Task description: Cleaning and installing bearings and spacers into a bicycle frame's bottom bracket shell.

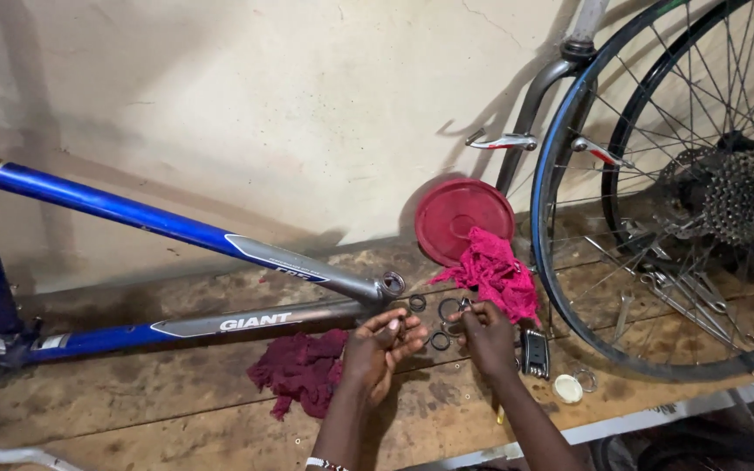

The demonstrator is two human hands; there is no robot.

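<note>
Rings (441, 312) lie between blue bike frame (176, 228) and pink rag (497, 273), where left hand (380, 349) cups open and right hand (485, 333) pinches one, wheels (569, 262) leaning beside

glossy painted metal is seen on the blue frame (133, 214); surface (176, 384) is rough, stained wood. rags (303, 371) are frayed cloth, lid (460, 218) smooth matt plastic, rings (441, 340) dark metal, spokes (656, 131) bright steel.
</note>
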